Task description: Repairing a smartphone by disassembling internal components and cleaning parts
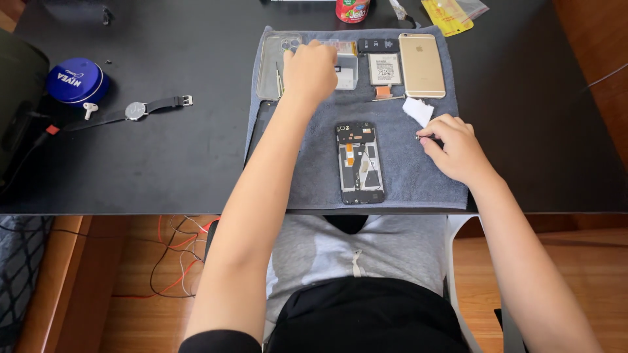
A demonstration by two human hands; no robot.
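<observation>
An opened phone (359, 162) with its back removed lies in the middle of a grey towel (405, 176), circuit boards showing. My left hand (309, 70) reaches to the towel's far left, fingers curled over a small clear parts box (347, 68) beside a clear phone case (271, 62). Whether it grips anything is hidden. My right hand (456, 147) rests on the towel to the right of the opened phone, fingers closed around a small metal tool tip (418, 137). A white scrap of paper (418, 110) lies just above it.
A gold phone (422, 64) lies face down at the towel's far right, a battery (384, 68) beside it. On the black desk (163, 163) to the left are a blue round tin (76, 80), a wristwatch (137, 110) and a small earbud (89, 108). A red can (352, 9) and yellow packet (447, 16) sit at the back.
</observation>
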